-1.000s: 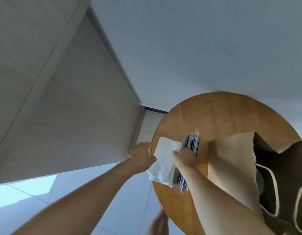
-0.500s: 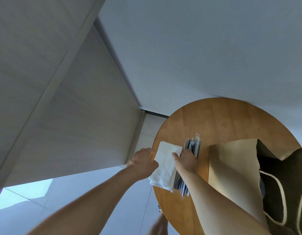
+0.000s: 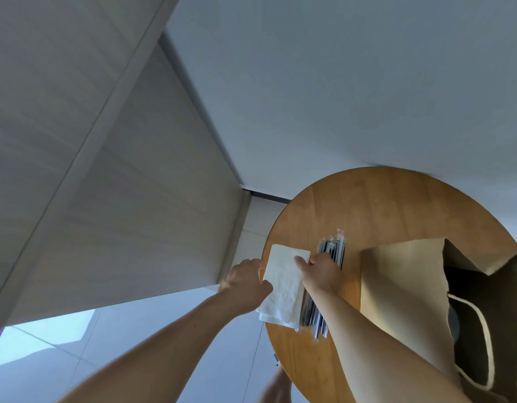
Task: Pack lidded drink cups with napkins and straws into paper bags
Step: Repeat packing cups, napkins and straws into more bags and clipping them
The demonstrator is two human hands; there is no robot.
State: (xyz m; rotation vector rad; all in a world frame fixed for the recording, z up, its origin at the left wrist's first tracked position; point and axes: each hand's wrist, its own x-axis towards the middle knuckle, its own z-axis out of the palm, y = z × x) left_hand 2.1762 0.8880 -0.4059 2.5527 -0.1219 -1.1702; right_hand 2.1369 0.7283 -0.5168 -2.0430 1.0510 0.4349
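Your left hand (image 3: 245,283) grips the napkins (image 3: 283,295) at the left edge, and your right hand (image 3: 321,271) pinches their far corner. Napkins and straws (image 3: 334,248) lie parallel, long axes pointing away from you.

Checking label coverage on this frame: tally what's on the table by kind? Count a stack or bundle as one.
napkin stack: 1 (sheets not countable)
straw bundle: 1 (straws not countable)
paper bag: 1
Total: 3, all on the round wooden table. What the bag holds is too dark to tell.
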